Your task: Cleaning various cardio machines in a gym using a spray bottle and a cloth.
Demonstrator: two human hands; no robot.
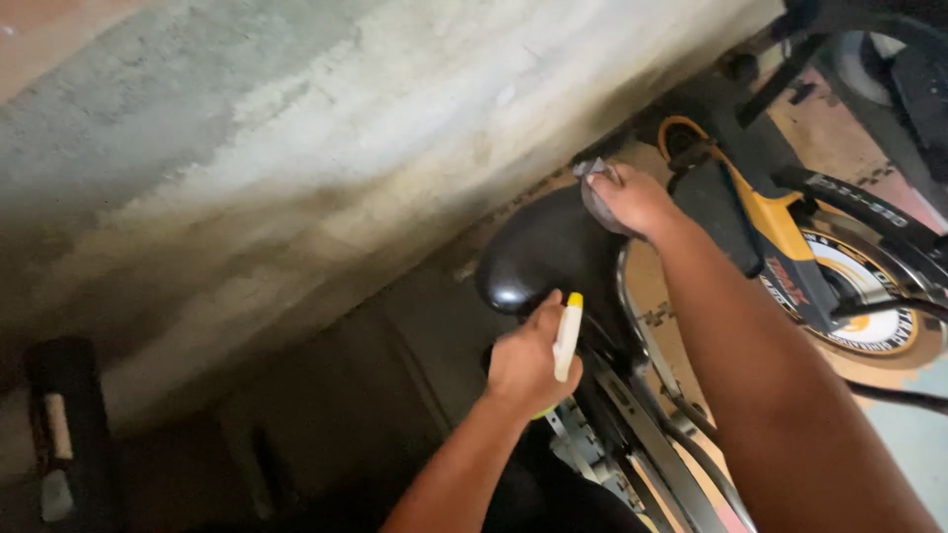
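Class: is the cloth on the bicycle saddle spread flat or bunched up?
Bunched: the right hand presses the crumpled grey cloth onto the black saddle.

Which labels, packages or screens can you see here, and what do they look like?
Round sticker: on the bike's wheel disc at right, white with black and orange rings.
Frame lettering: pale marks on the black bar, upper right.
Spray bottle: in the left hand, white with yellow tip; no label visible.
No screens.

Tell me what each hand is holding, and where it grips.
Left hand grips a spray bottle around its body, yellow tip up. Right hand presses a grey cloth flat on the black seat.
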